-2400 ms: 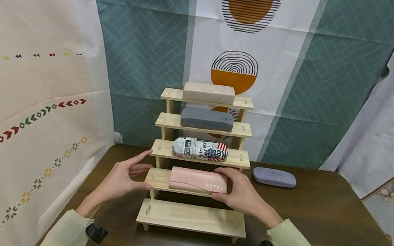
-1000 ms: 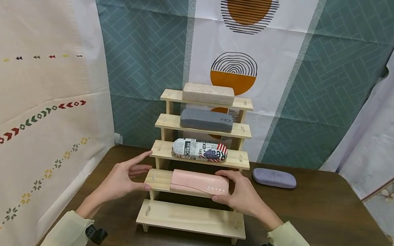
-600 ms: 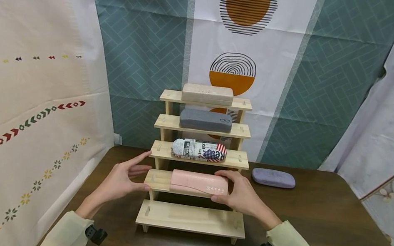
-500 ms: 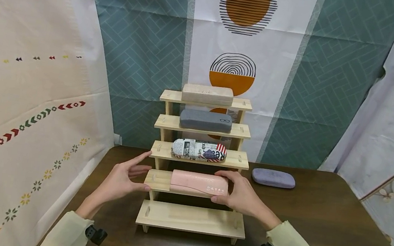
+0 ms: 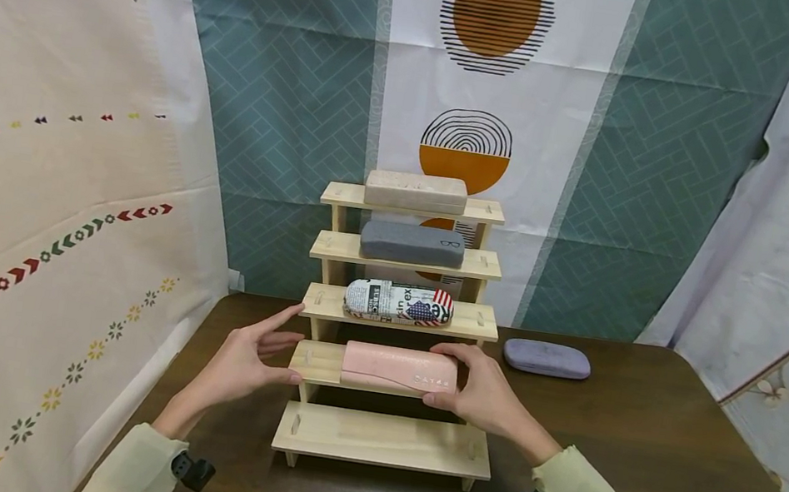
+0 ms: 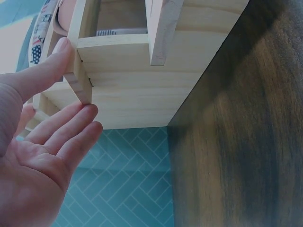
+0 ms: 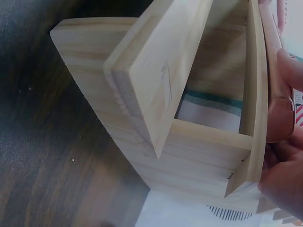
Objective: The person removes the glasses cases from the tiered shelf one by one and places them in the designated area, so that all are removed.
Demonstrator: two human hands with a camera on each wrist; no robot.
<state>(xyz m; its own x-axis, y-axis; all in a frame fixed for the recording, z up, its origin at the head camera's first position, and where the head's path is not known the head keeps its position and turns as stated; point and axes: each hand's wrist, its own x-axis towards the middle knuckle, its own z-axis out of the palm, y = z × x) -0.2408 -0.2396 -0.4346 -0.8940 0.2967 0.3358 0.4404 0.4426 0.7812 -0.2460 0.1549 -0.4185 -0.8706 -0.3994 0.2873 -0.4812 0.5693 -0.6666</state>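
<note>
A pink glasses case (image 5: 392, 368) lies lengthwise on the second step from the bottom of a pale wooden stepped rack (image 5: 384, 440). At its right end, my right hand (image 5: 484, 385) grips it, thumb at the front and fingers behind. My left hand (image 5: 245, 360) holds the left end of that same step between thumb (image 6: 59, 47) and fingers, with the index fingertip at the step above. The right wrist view shows the end of the pink case (image 7: 280, 113) between thumb and fingers, just above the step. The left wrist view shows the left fingertips against the board's end.
Higher steps bear a newsprint-and-flag patterned case (image 5: 399, 303), a grey-blue case (image 5: 412, 244) and a beige case (image 5: 415, 192). A lavender glasses case (image 5: 547, 358) lies on the dark wooden table (image 5: 624, 446) to the right. Patterned cloths (image 5: 279, 95) hang behind and at the sides.
The pink glasses case has shifted slightly to the right along its step, still in my right hand. My left hand keeps its place on the rack.
</note>
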